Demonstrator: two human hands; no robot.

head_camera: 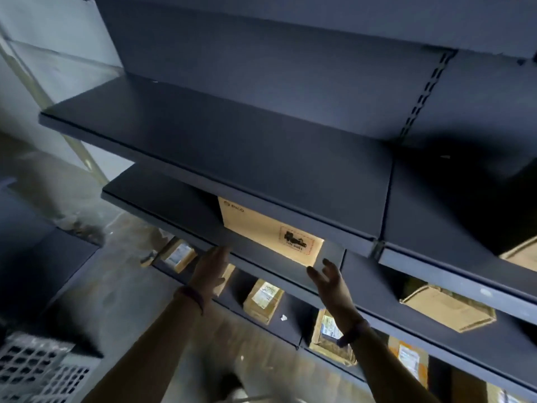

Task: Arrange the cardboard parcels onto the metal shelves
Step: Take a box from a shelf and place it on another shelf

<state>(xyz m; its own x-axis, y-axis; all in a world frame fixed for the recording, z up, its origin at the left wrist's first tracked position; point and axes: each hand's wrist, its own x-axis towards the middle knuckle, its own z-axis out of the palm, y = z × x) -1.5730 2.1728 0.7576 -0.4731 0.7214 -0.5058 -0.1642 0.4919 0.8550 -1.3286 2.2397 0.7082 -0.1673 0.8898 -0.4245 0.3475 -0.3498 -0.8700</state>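
A tan cardboard parcel (pixel 270 231) with a black stamp lies on the second dark metal shelf (pixel 162 190), partly hidden under the bare shelf above (pixel 203 132). My left hand (pixel 210 270) is at the shelf's front edge, left of the parcel, fingers straight, holding nothing. Just in front of the parcel's right corner, my right hand (pixel 329 279) hovers with its fingers loosely spread, apart from the box. Smaller labelled parcels (pixel 263 299) (pixel 329 338) (pixel 178 255) sit on the shelf below.
A larger cardboard box (pixel 449 308) sits on the neighbouring bay at right, with another box (pixel 520 253) above it. More labelled parcels (pixel 408 357) lie low at right. A perforated plastic crate (pixel 37 370) is at the lower left on the concrete floor (pixel 96 289).
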